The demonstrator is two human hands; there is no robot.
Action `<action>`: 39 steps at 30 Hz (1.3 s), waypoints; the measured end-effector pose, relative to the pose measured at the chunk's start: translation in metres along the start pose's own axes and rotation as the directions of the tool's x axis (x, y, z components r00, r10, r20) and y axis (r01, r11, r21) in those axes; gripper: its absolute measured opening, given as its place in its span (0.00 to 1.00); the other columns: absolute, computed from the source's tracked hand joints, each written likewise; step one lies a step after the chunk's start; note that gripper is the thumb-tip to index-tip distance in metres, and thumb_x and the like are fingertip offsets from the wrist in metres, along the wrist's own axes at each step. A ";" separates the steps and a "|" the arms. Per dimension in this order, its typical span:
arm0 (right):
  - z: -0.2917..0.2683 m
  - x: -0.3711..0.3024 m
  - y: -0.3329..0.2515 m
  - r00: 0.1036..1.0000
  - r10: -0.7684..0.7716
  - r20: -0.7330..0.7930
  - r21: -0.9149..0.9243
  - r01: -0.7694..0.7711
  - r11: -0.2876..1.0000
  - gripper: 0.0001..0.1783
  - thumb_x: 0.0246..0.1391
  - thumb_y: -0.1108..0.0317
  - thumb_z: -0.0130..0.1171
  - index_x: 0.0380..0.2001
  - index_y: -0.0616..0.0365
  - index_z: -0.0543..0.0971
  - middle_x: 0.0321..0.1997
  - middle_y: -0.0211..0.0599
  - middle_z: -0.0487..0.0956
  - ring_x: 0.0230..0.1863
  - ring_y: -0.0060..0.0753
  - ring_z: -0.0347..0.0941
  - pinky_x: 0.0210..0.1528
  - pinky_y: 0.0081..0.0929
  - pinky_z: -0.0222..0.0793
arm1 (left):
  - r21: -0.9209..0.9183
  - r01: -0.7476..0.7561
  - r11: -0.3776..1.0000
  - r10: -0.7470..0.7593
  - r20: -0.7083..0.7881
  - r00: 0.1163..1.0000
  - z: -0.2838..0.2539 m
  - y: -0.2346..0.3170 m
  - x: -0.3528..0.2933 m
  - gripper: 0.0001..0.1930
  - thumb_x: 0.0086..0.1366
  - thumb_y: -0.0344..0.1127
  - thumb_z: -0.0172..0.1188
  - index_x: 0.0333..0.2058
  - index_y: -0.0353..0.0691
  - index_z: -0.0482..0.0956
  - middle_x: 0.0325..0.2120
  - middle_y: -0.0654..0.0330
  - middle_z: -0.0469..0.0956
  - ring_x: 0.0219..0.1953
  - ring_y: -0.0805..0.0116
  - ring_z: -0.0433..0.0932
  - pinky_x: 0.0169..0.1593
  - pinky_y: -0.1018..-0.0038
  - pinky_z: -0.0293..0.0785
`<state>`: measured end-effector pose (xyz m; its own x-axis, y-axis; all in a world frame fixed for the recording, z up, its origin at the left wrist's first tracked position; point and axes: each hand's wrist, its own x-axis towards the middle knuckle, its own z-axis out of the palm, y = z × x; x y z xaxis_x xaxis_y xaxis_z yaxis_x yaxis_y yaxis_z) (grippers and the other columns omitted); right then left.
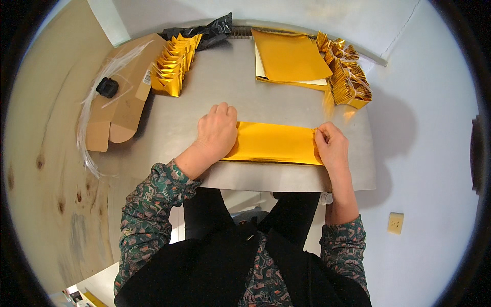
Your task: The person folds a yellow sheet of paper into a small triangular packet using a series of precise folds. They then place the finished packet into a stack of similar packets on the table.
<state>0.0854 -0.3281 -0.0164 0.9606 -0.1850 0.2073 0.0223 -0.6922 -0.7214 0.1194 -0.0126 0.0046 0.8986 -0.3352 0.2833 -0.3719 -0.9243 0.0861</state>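
A sheet of gold foil paper, folded into a long strip, lies crosswise near the front of the metal table. My left hand is closed like a fist at the strip's left end; its fingertips are hidden. At the other end, my right hand pinches the upper right corner of the paper between thumb and fingers. Beyond the strip, a stack of flat gold foil sheets rests at the back of the table.
On the grey metal table, folded gold foil pieces stand in a row at the back left. Bundled gold foil pieces sit at the back right. A cardboard box with white plastic strands lies left, near a black plastic bag.
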 end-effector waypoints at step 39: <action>-0.016 0.015 -0.007 0.967 0.180 0.181 0.012 -0.185 0.983 0.10 0.60 0.69 0.67 0.38 0.63 0.77 0.29 0.45 0.86 0.31 0.39 0.84 0.37 0.35 0.77 | -0.275 -0.618 0.736 0.676 0.282 0.681 -0.028 0.039 0.055 0.12 0.66 0.41 0.65 0.41 0.40 0.89 0.43 0.54 0.79 0.51 0.54 0.76 0.57 0.64 0.75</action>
<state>0.0955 -0.3375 0.0022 0.9829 -0.1775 -0.0488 -0.1527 -0.6379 -0.7549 0.1483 -0.0618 0.0508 0.4256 -0.9048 -0.0179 -0.8933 -0.4232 0.1512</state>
